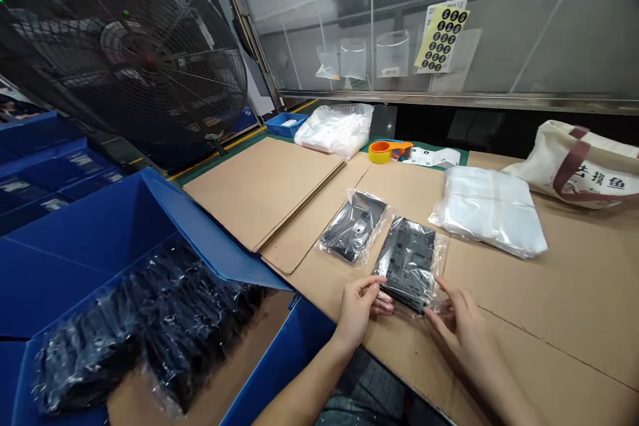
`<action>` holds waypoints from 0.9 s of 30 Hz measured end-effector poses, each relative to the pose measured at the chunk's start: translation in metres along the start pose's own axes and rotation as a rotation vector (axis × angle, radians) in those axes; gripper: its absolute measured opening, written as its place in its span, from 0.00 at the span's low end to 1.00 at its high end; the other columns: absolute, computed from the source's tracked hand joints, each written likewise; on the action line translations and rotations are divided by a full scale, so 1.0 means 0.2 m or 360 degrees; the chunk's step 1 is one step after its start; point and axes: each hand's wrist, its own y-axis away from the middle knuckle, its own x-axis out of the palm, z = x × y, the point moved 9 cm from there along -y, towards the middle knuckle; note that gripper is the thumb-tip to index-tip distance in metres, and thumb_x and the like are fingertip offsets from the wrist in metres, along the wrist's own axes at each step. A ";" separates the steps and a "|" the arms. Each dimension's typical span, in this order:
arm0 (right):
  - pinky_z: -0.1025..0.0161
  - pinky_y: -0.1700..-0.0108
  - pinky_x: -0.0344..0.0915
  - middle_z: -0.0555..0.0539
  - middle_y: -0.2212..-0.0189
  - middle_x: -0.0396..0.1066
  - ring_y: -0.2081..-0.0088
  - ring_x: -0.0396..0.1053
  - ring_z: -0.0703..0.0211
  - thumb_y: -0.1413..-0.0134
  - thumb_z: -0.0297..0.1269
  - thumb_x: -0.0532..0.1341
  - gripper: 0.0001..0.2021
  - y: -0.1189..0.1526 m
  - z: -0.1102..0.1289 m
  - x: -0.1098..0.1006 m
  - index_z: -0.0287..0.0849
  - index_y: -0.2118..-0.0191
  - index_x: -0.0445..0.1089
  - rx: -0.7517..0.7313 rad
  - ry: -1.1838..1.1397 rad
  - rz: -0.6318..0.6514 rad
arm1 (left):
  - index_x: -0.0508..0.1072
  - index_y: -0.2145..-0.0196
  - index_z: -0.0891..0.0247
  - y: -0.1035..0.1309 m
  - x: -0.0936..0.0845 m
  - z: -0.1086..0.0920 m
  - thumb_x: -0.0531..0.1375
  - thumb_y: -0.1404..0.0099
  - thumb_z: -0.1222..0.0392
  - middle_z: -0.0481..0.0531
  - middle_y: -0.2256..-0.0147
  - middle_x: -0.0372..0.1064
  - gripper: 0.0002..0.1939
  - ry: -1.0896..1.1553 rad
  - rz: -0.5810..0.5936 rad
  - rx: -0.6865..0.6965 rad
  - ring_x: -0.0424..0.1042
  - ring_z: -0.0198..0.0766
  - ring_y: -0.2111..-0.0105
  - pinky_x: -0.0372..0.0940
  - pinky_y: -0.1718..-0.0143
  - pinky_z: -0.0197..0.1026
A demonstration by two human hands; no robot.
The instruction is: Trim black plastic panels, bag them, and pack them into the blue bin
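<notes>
A black part in a clear plastic bag (pixel 408 259) lies near the table's front edge, between my hands. My left hand (pixel 360 306) pinches the bag's near left corner, thumb on top and fingers partly beneath. At the bag's near right corner, my right hand (pixel 456 313) holds the loose plastic edge between thumb and fingers. Just left of it, a second bagged black part (pixel 353 226) rests flat on the cardboard, touched by neither hand. Many more bagged black parts (pixel 170 313) are stacked in rows inside the blue bin (pixel 80 239) at lower left.
Cardboard sheets (pixel 264 180) lie on the table at left. Behind are a white plastic bag (pixel 335 128), a blue tray (pixel 285 124) and an orange tape dispenser (pixel 389 150). Clear bags (pixel 494 210) and a cloth bag (pixel 589 166) sit at right. A large fan (pixel 144 60) stands back left.
</notes>
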 end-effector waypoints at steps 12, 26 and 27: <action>0.66 0.75 0.60 0.54 0.81 0.60 0.79 0.61 0.61 0.46 0.47 0.55 0.11 -0.12 -0.12 0.07 0.44 0.68 0.65 0.0554 -0.0512 0.0184 | 0.73 0.60 0.73 -0.03 0.01 0.03 0.66 0.45 0.59 0.58 0.75 0.75 0.17 0.0187 -0.0032 -0.0219 0.76 0.40 0.76 0.71 0.72 0.39; 0.68 0.79 0.61 0.54 0.83 0.62 0.83 0.64 0.62 0.43 0.45 0.54 0.11 -0.08 -0.02 -0.01 0.43 0.64 0.67 0.0349 -0.0203 -0.0144 | 0.72 0.57 0.74 -0.08 0.01 0.01 0.63 0.41 0.62 0.58 0.74 0.75 0.15 0.0273 -0.0041 -0.0177 0.76 0.40 0.76 0.71 0.72 0.40; 0.68 0.79 0.61 0.54 0.83 0.63 0.83 0.64 0.62 0.42 0.46 0.54 0.12 -0.08 -0.01 -0.02 0.43 0.65 0.68 0.0324 -0.0189 -0.0157 | 0.72 0.57 0.73 -0.08 0.01 0.01 0.63 0.41 0.62 0.58 0.74 0.75 0.16 0.0274 -0.0040 -0.0172 0.76 0.40 0.76 0.71 0.71 0.40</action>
